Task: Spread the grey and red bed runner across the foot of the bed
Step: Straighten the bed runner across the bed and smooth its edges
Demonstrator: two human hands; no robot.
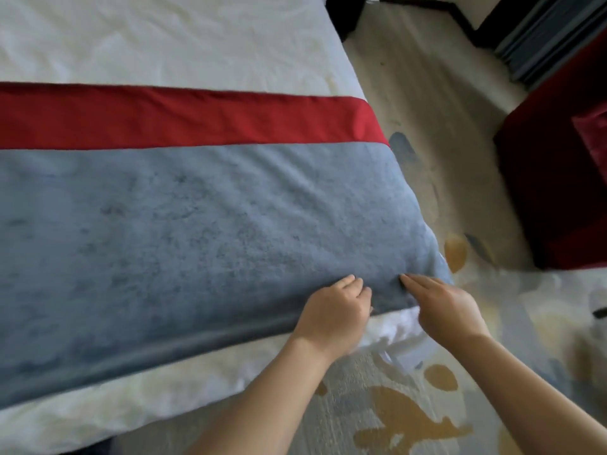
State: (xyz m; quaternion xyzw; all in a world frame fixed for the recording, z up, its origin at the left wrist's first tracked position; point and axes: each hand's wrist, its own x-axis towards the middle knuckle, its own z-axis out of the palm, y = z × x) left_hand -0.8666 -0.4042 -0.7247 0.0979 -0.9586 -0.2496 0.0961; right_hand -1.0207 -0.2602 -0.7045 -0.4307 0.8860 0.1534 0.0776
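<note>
The bed runner (pixel 197 231) lies flat across the white bed (pixel 164 37), a wide grey plush band with a red stripe along its far edge. It reaches the bed's right side and hangs over it. At the near right corner my left hand (pixel 335 310) rests on the runner's near edge with its fingers curled into the grey cloth. Just to the right, my right hand (pixel 443 303) lies on the same corner with its fingers straight and pressed flat on the fabric. The white duvet shows below the runner's near edge.
A patterned carpet (pixel 410 415) in cream, ochre and blue-grey covers the floor to the right of and below the bed. A dark red armchair (pixel 558 192) stands at the right. Dark furniture and a grey curtain sit at the top right.
</note>
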